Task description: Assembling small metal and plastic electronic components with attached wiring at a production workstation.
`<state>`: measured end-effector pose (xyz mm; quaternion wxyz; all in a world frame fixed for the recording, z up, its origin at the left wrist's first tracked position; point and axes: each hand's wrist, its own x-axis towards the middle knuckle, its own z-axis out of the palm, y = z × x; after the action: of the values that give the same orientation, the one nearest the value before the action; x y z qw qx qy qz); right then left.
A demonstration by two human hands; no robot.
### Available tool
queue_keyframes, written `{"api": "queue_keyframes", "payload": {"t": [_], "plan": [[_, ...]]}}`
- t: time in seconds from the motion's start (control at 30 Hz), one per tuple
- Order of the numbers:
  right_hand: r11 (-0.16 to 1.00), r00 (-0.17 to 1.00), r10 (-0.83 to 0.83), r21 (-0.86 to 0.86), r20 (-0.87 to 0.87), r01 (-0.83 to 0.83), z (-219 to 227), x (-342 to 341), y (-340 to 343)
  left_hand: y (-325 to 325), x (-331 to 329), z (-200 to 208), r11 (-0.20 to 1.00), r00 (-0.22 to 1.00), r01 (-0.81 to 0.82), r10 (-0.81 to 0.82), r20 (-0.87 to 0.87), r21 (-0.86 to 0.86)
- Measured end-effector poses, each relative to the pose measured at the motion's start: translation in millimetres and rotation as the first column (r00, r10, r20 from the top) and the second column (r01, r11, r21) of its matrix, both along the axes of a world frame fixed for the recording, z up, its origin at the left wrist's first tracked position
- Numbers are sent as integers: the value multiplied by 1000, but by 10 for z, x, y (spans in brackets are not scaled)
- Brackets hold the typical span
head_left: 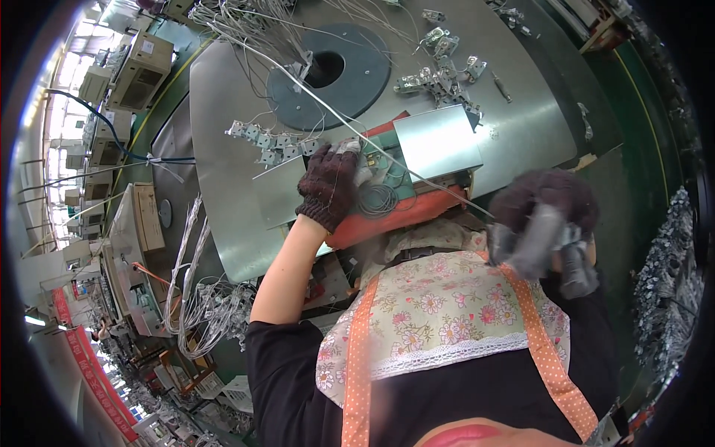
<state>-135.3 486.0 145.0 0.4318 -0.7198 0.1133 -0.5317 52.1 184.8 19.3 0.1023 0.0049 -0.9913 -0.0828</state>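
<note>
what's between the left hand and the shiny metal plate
In the head view, between the left hand and shiny metal plate lies a green surface bearing small parts and a thin cable coil; a pale cable crosses over it.

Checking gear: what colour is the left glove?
The left glove is mostly dark maroon; see the head view.

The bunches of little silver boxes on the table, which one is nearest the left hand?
The silver box bunch just ahead and left of the left hand; the other bunch, right of the grey disc, is farther.
</note>
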Motion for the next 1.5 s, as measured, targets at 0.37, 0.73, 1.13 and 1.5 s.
{"api": "queue_keyframes", "payload": {"t": [0.37, 0.73, 1.13, 1.5], "plan": [[921, 936, -282, 332, 208, 204, -119, 269, 58, -5, -14, -6, 1000, 1000, 8, -8, 2, -5], [517, 622, -751, 786, 224, 340, -335, 269, -625, 84, -69, 99, 1000, 1000, 28, -28, 8, 10], [667, 628, -605, 742, 489, 65, -212, 483, -527, -1, -38, 55, 998, 996, 6, -1, 86, -57], [655, 623, -659, 729, 422, 199, -256, 550, -465, 14, -56, 55, 997, 997, 4, 2, 83, -79]]}}
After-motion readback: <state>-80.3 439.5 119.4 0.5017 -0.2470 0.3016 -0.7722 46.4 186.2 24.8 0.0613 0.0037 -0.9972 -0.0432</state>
